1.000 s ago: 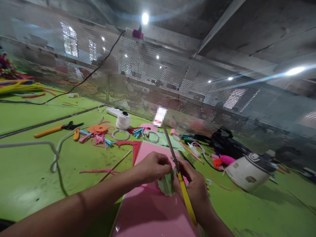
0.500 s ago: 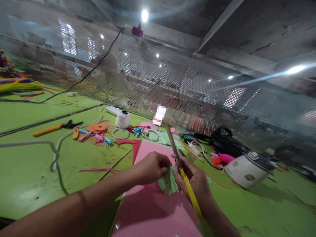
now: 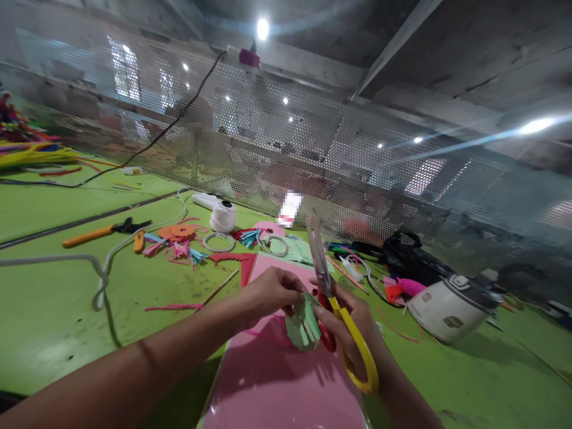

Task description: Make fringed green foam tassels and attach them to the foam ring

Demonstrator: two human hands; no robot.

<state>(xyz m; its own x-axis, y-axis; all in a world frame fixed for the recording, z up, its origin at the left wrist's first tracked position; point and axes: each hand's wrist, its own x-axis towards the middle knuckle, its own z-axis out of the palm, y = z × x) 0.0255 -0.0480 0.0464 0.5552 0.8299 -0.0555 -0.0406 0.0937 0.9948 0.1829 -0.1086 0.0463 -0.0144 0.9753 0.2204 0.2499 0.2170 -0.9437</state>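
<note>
A small piece of pale green paper (image 3: 301, 330), cut into a fringe of strips, hangs over the pink sheets. My left hand (image 3: 279, 292) pinches its upper edge between closed fingers. Closed around a pair of scissors (image 3: 361, 345) is my right hand (image 3: 346, 319), with its thumb and fingers also against the paper's right side. The scissors have a yellow handle and metal blades that point up and away, slightly apart. Something red shows beside the handle, partly hidden by my right fingers. Beneath both hands lies a pink stack in clear plastic (image 3: 277, 387).
Pliers (image 3: 93, 234), paper tassels (image 3: 181, 247), a thread spool (image 3: 222, 215) and rings (image 3: 218, 242) lie on the green table (image 3: 53, 310) to the left. At right stand a grey-white appliance (image 3: 440, 313) and a black bag (image 3: 409, 256). A perforated screen (image 3: 268, 143) runs behind.
The scissors have turned in my right hand, so the handle loop and slightly parted blades now show. The paper's fringe has spread and faces me more. My left hand has shifted only slightly.
</note>
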